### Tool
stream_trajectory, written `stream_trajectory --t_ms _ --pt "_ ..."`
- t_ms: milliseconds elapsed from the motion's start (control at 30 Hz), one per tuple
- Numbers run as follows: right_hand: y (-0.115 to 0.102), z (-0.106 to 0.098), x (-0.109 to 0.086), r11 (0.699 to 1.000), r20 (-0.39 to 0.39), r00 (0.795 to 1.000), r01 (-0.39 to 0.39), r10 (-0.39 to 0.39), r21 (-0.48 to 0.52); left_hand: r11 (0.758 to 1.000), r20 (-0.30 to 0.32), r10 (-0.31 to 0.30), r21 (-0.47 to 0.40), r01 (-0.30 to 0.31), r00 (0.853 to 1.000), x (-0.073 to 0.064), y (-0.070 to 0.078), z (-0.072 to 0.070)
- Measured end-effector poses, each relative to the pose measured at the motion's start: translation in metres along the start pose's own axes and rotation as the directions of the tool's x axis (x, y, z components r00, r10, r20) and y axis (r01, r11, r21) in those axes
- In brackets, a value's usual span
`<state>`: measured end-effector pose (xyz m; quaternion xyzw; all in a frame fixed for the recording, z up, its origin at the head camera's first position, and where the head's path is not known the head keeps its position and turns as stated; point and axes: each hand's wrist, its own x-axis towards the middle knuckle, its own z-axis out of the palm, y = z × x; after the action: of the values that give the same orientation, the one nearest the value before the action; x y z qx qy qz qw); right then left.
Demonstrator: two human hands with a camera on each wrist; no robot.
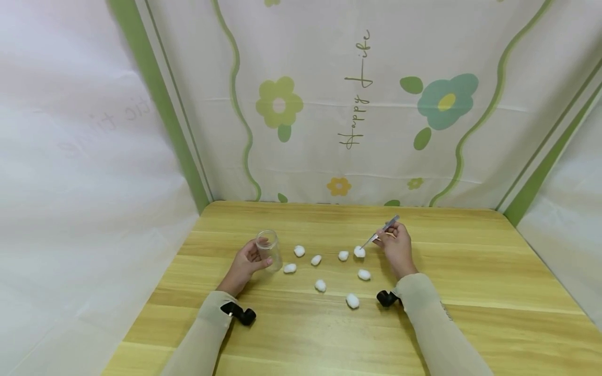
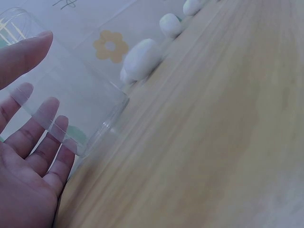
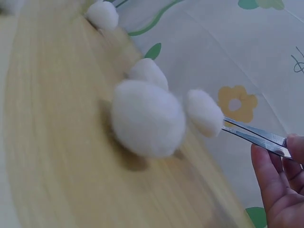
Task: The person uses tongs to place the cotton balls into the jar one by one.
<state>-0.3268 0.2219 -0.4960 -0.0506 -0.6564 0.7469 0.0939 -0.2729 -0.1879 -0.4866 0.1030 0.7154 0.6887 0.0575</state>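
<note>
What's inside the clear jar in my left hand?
Nothing shows inside the clear jar; through its wall, the curtain and some fingers of your left hand are visible. Your thumb covers a patch of the wall, so what's directly behind it can't be seen.

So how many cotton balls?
8: one cotton ball at the tips of the tweezers, one just left of it, three nearest the jar, three lower in the head view.

White cotton balls, silvery tweezers, yellow-brown wood-grained table, pale flower-patterned curtain with green wavy lines.
</note>
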Motion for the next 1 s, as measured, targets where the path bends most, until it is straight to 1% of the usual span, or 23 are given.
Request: stream_trajectory --t_ms 167,500,733,1000 --pt "-0.006 0.001 -0.003 1.0 0.0 1.0 -0.004 0.004 0.008 1.0 0.008 0.006 -0.013 -0.006 1.0 0.0 -0.003 -0.002" --pt "-0.014 0.005 -0.004 0.997 -0.026 0.999 0.037 -0.036 0.061 1.0 0.025 0.011 -0.016 -0.011 1.0 -0.001 -0.002 -0.002" --pt "-0.02 0.011 -0.002 0.993 -0.02 0.998 0.054 -0.052 0.109 1.0 0.03 0.015 -0.013 -0.015 0.999 -0.001 0.0 -0.001" --pt "-0.029 0.019 -0.002 0.988 -0.015 0.997 0.08 -0.078 0.13 1.0 0.03 0.018 -0.014 -0.017 0.999 -0.002 0.0 -0.001"
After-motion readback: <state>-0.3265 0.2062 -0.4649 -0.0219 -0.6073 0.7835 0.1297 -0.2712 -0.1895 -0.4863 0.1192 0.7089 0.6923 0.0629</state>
